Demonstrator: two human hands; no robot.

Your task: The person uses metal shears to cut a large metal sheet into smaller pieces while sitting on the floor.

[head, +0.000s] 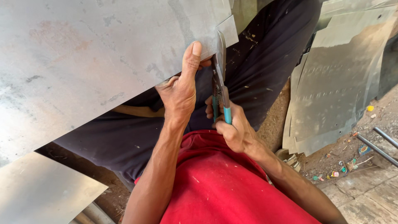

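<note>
A large grey metal sheet [91, 54] lies across my lap and fills the upper left of the view. My left hand [180, 85] grips its lower right edge, thumb pressed flat on top. My right hand [232, 126] squeezes the teal-sleeved handles of metal snips [219, 89]. The snips' blades bite into the sheet's edge just right of my left thumb. A narrow cut strip [227, 31] of the sheet bends away above the blades.
Several more grey metal sheets [336, 79] lean in a stack at the right. Another sheet [37, 191] lies at the lower left. Metal rods [379, 145] and small coloured scraps [344, 168] lie on the dirt floor at the right.
</note>
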